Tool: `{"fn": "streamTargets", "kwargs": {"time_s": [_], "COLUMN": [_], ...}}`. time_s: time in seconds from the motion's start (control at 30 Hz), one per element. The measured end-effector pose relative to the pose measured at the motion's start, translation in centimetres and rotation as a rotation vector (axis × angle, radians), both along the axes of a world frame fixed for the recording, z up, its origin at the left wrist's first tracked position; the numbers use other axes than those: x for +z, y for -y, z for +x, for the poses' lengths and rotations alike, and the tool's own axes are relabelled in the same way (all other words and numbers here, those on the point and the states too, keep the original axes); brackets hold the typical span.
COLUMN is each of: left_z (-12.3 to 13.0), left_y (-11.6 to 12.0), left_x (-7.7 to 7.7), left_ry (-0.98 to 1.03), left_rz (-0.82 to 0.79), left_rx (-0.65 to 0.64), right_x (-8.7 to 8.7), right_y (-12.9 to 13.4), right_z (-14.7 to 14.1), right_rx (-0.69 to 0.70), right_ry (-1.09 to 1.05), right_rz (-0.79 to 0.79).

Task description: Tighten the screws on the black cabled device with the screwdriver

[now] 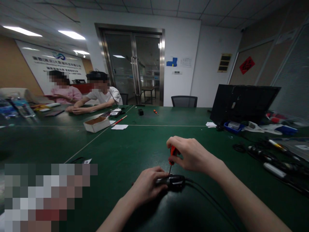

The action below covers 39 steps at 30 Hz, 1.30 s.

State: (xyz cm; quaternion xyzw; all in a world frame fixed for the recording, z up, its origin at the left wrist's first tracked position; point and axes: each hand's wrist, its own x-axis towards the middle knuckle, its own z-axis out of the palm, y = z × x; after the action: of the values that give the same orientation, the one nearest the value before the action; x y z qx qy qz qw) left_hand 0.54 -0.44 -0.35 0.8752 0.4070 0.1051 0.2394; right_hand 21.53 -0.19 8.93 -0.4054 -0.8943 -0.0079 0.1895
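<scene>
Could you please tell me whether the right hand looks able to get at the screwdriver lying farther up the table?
Probably not as things stand: the right hand grips a red screwdriver over the black device, and the far screwdriver lies well beyond, across the table.

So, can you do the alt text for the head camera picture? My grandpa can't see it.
A person's right hand holds a red-orange screwdriver tip-down at a dark corded device, which the left hand grips on a green table. Beyond are a black monitor, a small open box and two other people.
</scene>
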Motion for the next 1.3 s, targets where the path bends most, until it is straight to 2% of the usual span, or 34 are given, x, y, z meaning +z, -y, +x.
{"fn": "streamTargets", "kwargs": {"time_s": [0.2, 0.33, 0.4, 0.7, 0.8, 0.93, 1.0, 1.17, 1.3], "left_z": [0.04, 0.17, 0.20, 0.03, 0.04, 0.13, 0.14, 0.00, 0.02], "left_y": [-0.06, -0.04, -0.03, -0.04, -0.03, 0.02, 0.00, -0.11, -0.02], "left_x": [-0.30, -0.10, 0.01, -0.36, -0.39, -0.19, -0.18, -0.55, -0.45], "left_ry": [-0.005, -0.004, -0.008, 0.005, 0.011, 0.010, 0.008, 0.017, 0.017], "left_rz": [0.008, -0.003, -0.007, -0.010, -0.009, -0.007, -0.004, 0.013, 0.004], "left_rx": [0.010, 0.007, 0.005, 0.019, 0.015, 0.005, 0.007, -0.005, 0.011], "right_x": [0.11, 0.30, 0.27, -0.33, -0.21, -0.04, -0.06, -0.16, 0.04], "right_y": [0.10, 0.56, 0.61, -0.30, 0.01, 0.41, 0.32, -0.21, 0.11], "right_z": [-0.04, 0.08, 0.09, -0.27, -0.04, 0.26, 0.22, -0.18, -0.10], "right_rx": [-0.054, 0.060, 0.069, -0.091, -0.021, 0.106, 0.061, -0.069, -0.029], "right_ry": [0.068, -0.045, -0.065, 0.088, 0.017, -0.088, -0.076, 0.062, 0.045], "right_rz": [0.073, -0.030, -0.062, 0.118, 0.098, -0.063, -0.070, 0.052, 0.066]}}
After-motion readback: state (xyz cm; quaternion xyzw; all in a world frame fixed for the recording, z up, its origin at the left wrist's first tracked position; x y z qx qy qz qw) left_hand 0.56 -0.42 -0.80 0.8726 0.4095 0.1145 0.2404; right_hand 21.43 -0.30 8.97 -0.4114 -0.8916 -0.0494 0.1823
